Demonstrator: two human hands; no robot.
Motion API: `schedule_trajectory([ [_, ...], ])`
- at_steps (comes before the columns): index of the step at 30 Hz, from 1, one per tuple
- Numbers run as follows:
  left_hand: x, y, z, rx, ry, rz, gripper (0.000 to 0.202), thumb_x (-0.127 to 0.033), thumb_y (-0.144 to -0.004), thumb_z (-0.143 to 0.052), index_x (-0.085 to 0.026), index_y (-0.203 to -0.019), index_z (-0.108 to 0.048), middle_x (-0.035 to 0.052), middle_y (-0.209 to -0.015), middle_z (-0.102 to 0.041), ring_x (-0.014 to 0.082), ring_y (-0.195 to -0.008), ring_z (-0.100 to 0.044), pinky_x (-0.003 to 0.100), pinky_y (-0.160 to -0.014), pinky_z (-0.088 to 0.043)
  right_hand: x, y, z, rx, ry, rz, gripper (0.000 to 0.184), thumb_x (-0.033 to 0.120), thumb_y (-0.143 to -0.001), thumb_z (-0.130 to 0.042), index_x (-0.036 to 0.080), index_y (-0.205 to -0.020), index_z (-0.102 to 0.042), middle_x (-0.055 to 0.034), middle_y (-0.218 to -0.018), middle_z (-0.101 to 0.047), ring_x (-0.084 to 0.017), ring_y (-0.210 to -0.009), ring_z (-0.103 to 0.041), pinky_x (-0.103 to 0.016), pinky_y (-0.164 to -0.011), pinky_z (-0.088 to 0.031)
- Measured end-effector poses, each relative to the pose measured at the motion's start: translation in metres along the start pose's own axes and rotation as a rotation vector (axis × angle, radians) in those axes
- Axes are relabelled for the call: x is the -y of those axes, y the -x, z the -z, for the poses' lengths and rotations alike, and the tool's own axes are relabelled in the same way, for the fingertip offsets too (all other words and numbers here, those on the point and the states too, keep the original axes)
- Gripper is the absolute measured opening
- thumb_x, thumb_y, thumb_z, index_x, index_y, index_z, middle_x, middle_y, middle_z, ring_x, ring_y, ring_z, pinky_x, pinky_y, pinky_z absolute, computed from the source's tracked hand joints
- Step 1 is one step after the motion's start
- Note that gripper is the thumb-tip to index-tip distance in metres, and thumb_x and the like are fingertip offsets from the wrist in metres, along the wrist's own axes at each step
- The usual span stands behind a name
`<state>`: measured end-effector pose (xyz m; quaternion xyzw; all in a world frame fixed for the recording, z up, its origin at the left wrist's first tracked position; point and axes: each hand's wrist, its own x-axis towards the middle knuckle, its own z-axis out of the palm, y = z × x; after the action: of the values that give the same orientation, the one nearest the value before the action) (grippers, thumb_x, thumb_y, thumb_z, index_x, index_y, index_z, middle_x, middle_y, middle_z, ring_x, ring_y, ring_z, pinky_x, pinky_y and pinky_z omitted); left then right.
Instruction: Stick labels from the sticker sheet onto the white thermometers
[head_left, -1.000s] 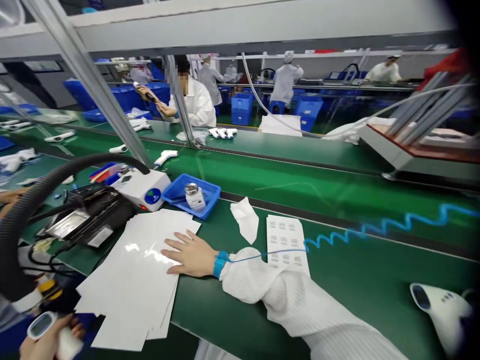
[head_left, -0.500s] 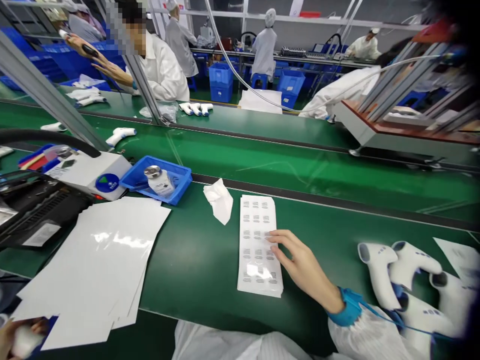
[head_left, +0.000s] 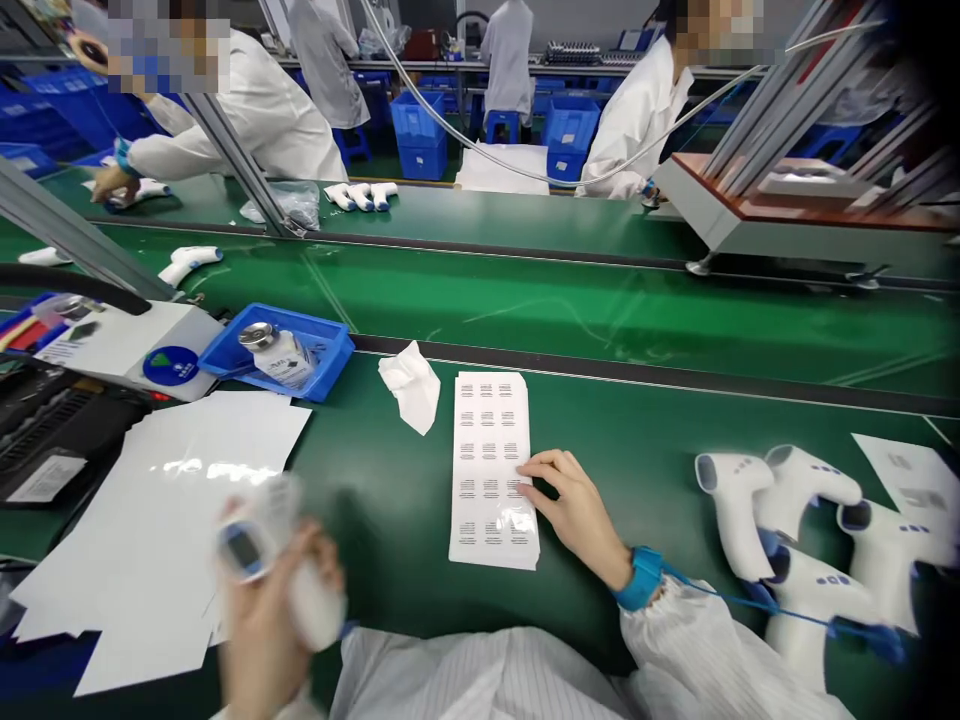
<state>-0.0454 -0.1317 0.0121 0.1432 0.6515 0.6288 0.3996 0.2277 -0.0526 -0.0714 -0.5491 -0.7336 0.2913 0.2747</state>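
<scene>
My left hand [head_left: 262, 610] is wrapped round a white thermometer gun [head_left: 259, 545] with a blue-rimmed display, blurred by motion, low in front of me. My right hand [head_left: 574, 505], with a blue wrist strap [head_left: 637, 580], rests on the green bench; its curled fingertips touch the right edge of a label sheet [head_left: 491, 465] printed with rows of small dark labels. A crumpled white wipe [head_left: 412, 385] lies just left of the sheet's top.
A stack of glossy white sheets [head_left: 172, 500] lies at the left. Behind it are a blue tray [head_left: 330, 345] with a small bottle [head_left: 277, 355] and a white device [head_left: 124, 345]. Several white thermometer guns [head_left: 795, 520] are piled at right. Other people work across the conveyor [head_left: 600, 320].
My left hand has risen from the bottom left corner toward the centre with the thermometer gun. My right hand left the white sheets, moved right and settled on the label sheet. The camera tilted down.
</scene>
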Motion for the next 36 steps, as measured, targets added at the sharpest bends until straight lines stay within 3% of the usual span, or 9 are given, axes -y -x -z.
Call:
schedule_trajectory([
  [2, 0.018, 0.0, -0.042, 0.309, 0.023, 0.081, 0.086, -0.026, -0.078, -0.073, -0.047, -0.144, -0.022, -0.0039, -0.086, -0.06, 0.0107, -0.051, -0.055, 0.025, -0.043, -0.05, -0.002, -0.003, -0.001, -0.017, -0.022, -0.006, 0.012, 0.023, -0.088, -0.061, 0.025, -0.096, -0.071, -0.0051, -0.1, -0.065, -0.024, -0.095, -0.059, -0.04, -0.08, -0.053],
  [4, 0.039, 0.0, -0.076, 0.54, -0.006, 0.145, 0.085, -0.028, -0.083, -0.067, -0.045, -0.147, -0.013, -0.0043, -0.085, -0.057, 0.0079, -0.048, -0.052, 0.023, -0.044, -0.049, -0.003, -0.006, -0.003, -0.02, -0.048, -0.008, 0.012, 0.024, -0.089, -0.06, 0.026, -0.092, -0.072, -0.0049, -0.099, -0.066, -0.023, -0.094, -0.059, -0.04, -0.08, -0.053],
  [7, 0.061, -0.002, -0.106, 0.701, -0.06, 0.149, 0.081, -0.03, -0.088, -0.06, -0.041, -0.15, -0.009, -0.0034, -0.085, -0.055, 0.0067, -0.048, -0.049, 0.023, -0.046, -0.049, -0.003, -0.009, -0.002, -0.005, -0.077, -0.017, 0.014, 0.026, -0.089, -0.059, 0.027, -0.088, -0.073, -0.0048, -0.099, -0.066, -0.024, -0.093, -0.058, -0.041, -0.079, -0.053],
  [16, 0.071, -0.014, -0.119, 0.766, -0.18, 0.12, 0.079, -0.034, -0.091, -0.054, -0.038, -0.152, -0.005, 0.0062, -0.112, -0.06, 0.0076, -0.048, -0.047, 0.024, -0.043, -0.046, 0.007, -0.022, 0.005, 0.08, -0.004, -0.005, 0.012, 0.022, -0.088, -0.058, 0.024, -0.079, -0.066, -0.0049, -0.096, -0.066, -0.024, -0.093, -0.057, -0.042, -0.081, -0.049],
  [20, 0.077, -0.016, -0.118, 0.765, -0.197, 0.02, 0.073, -0.033, -0.091, -0.054, -0.034, -0.152, -0.015, 0.0078, -0.12, -0.06, 0.0205, -0.085, -0.065, 0.035, -0.072, -0.057, 0.023, -0.016, 0.015, 0.192, 0.146, 0.193, 0.013, 0.014, -0.085, -0.057, 0.022, -0.075, -0.059, -0.0055, -0.091, -0.066, -0.024, -0.09, -0.057, -0.042, -0.077, -0.046],
  [22, 0.079, -0.017, -0.118, 0.766, -0.183, -0.031, 0.069, -0.033, -0.09, -0.054, -0.033, -0.151, -0.021, 0.0077, -0.129, -0.056, 0.0251, -0.107, -0.061, 0.041, -0.091, -0.053, 0.035, -0.008, 0.023, 0.337, 0.079, 0.241, 0.015, 0.008, -0.082, -0.055, 0.022, -0.075, -0.058, -0.0034, -0.088, -0.066, -0.02, -0.082, -0.059, -0.036, -0.072, -0.048],
  [26, 0.078, -0.019, -0.118, 0.769, -0.179, -0.091, 0.065, -0.03, -0.091, -0.055, -0.031, -0.149, -0.026, 0.0057, -0.147, -0.042, 0.0271, -0.132, -0.044, 0.043, -0.108, -0.04, 0.058, -0.011, 0.037, 0.594, -0.281, 0.116, 0.016, 0.007, -0.079, -0.057, 0.022, -0.076, -0.058, 0.0009, -0.086, -0.064, -0.012, -0.069, -0.061, -0.024, -0.063, -0.051],
  [32, 0.076, -0.019, -0.118, 0.799, -0.215, -0.074, 0.066, -0.031, -0.092, -0.052, -0.03, -0.151, -0.022, 0.0066, -0.15, -0.038, 0.0288, -0.137, -0.039, 0.045, -0.11, -0.04, 0.068, -0.064, 0.035, 0.199, -0.168, 0.169, 0.009, 0.016, -0.081, -0.06, 0.022, -0.076, -0.062, -0.0052, -0.102, -0.063, -0.02, -0.095, -0.061, -0.034, -0.082, -0.052],
  [36, 0.076, -0.02, -0.118, 0.809, -0.219, -0.071, 0.066, -0.026, -0.091, -0.052, -0.032, -0.15, -0.023, 0.006, -0.152, -0.037, 0.0293, -0.136, -0.042, 0.047, -0.108, -0.041, 0.07, -0.087, 0.034, 0.199, -0.172, 0.175, 0.009, 0.015, -0.079, -0.061, 0.022, -0.074, -0.062, -0.0037, -0.104, -0.064, -0.02, -0.099, -0.062, -0.036, -0.088, -0.049],
])
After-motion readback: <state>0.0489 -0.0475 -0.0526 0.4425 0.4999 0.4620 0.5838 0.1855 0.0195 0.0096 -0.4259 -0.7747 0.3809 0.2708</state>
